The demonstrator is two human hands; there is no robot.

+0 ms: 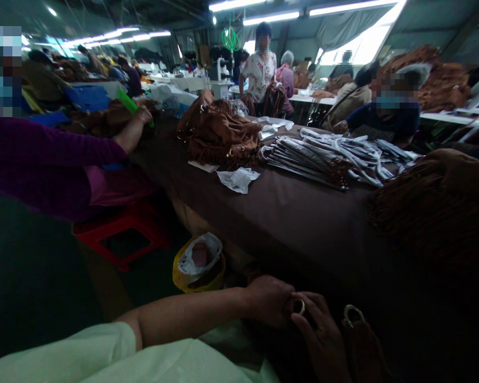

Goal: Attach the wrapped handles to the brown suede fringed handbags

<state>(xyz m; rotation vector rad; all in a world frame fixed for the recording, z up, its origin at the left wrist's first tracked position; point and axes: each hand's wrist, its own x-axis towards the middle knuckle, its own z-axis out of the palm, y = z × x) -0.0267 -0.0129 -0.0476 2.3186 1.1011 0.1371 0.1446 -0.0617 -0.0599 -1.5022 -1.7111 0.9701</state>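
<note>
My left hand [269,299] is closed at the near edge of the table, its knuckles up. What its fingers grip is hidden in shadow. Touching it, my right hand [321,332] has thumb and fingers closed around a gold-coloured metal ring [299,307]. Dark material lies beneath both hands, too dim to make out. Just right of my right hand, a second metal ring [353,315] sits at the end of a brown suede-like piece [363,346].
Brown fringed bags [223,130], covered straps [315,154] and white paper [238,180] lie on the dark-covered table [279,213]. More fringed brown material [439,197] is at right. Below stand a yellow bin [179,271] and red stool [120,223]. A purple-sleeved co-worker [51,159] sits left; others are beyond.
</note>
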